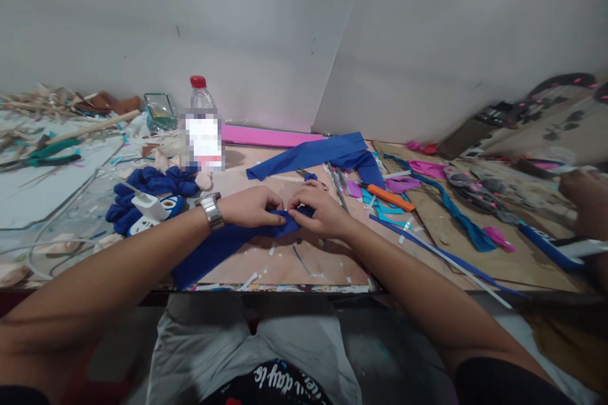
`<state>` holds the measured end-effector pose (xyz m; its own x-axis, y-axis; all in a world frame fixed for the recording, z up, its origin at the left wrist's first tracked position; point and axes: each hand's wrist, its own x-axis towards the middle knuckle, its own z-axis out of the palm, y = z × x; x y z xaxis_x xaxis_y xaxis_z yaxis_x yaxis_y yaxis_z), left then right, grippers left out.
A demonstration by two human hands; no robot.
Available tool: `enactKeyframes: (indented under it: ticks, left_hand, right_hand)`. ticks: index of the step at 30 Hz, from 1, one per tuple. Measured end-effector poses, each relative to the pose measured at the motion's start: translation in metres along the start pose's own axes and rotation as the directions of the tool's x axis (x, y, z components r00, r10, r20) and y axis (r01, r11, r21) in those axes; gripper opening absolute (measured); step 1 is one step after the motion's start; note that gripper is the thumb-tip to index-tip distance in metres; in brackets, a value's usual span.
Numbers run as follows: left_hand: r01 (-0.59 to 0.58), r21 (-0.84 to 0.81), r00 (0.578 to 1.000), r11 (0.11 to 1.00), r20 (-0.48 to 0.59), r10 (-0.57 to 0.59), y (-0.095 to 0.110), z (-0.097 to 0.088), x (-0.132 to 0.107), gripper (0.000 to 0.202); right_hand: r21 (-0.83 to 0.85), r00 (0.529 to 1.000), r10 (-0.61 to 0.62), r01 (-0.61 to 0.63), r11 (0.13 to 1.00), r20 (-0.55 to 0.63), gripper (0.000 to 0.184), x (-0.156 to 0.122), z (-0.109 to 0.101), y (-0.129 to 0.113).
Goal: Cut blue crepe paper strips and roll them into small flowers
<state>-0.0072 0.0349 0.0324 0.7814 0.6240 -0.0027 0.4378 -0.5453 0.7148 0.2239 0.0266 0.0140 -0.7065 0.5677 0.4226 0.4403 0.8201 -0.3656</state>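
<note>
My left hand (251, 207), with a metal watch (211, 211) on its wrist, pinches a strip of blue fabric (209, 254) between thumb and fingers. Right beside it, my right hand (319, 209) pinches the same strip near its gathered end, which its fingers partly hide. The strip's wide part trails left to the table's front edge. Behind my hands, a second blue fabric strip (308, 157) lies folded. Scissors (338, 185) and an orange utility knife (390, 197) are to the right of my right hand. Near my left wrist sits a blue-and-white glue gun (154, 212).
Bunched blue fabric (166, 182) and a red-capped bottle (203, 99) stand at left, green-handled pliers (54, 152) farther off. At right are fabric scraps (401, 183), a cardboard sheet (439, 228), and another person's hand (586, 199) by a second glue gun (551, 247).
</note>
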Motion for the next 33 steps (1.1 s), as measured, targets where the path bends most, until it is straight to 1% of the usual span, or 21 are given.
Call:
enactKeyframes:
  ticks: [5,9,14,17,20,24,26,29,33]
  left_hand:
    - [0.039,-0.006,0.999,0.999,0.004,-0.039,-0.0015,-0.0009,0.0013,0.035]
    - [0.036,0.008,0.999,0.999,0.014,-0.036,-0.0032,-0.0017,0.0014,0.037]
    - [0.026,-0.041,0.999,0.999,0.033,-0.025,-0.0028,-0.0012,0.0008,0.039]
    - [0.04,-0.055,0.998,0.998,0.045,-0.038,-0.0021,-0.0018,0.0009,0.037]
    - [0.03,-0.059,0.998,0.998,0.057,-0.026,-0.0029,-0.0028,0.0016,0.036]
    - [0.021,-0.065,0.997,0.998,0.078,-0.016,-0.0059,-0.0022,0.003,0.036]
    - [0.03,-0.082,0.996,0.996,0.086,-0.023,-0.0076,-0.0016,0.0036,0.035]
    - [0.052,-0.145,0.996,0.988,0.081,-0.041,-0.0093,-0.0012,0.0039,0.032]
    - [0.11,-0.195,0.993,0.975,0.073,-0.097,-0.0098,-0.0015,0.0037,0.031]
  right_hand:
    - [-0.019,0.999,-0.009,0.009,1.0,-0.034,0.009,0.0007,-0.0021,-0.0004]
    - [-0.003,0.999,0.017,-0.017,1.0,-0.045,0.009,-0.0001,-0.0033,-0.0015]
    - [0.009,1.0,0.029,-0.029,1.0,-0.002,0.011,-0.0009,-0.0029,-0.0004]
    - [-0.021,0.999,0.034,-0.034,0.999,-0.025,0.013,-0.0005,-0.0037,0.0008]
    - [-0.02,0.998,0.041,-0.042,0.999,-0.057,0.011,-0.0005,-0.0042,0.0009]
    - [-0.003,0.999,0.028,-0.028,1.0,-0.038,0.01,-0.0012,-0.0024,0.0012]
    - [-0.007,0.999,0.029,-0.029,1.0,-0.032,0.011,-0.0012,-0.0015,0.0019]
    - [-0.012,0.998,0.029,-0.029,0.999,-0.058,0.011,-0.0008,-0.0011,0.0025]
    - [-0.029,0.996,-0.001,-0.001,1.0,-0.085,0.009,0.0002,-0.0018,0.0009]
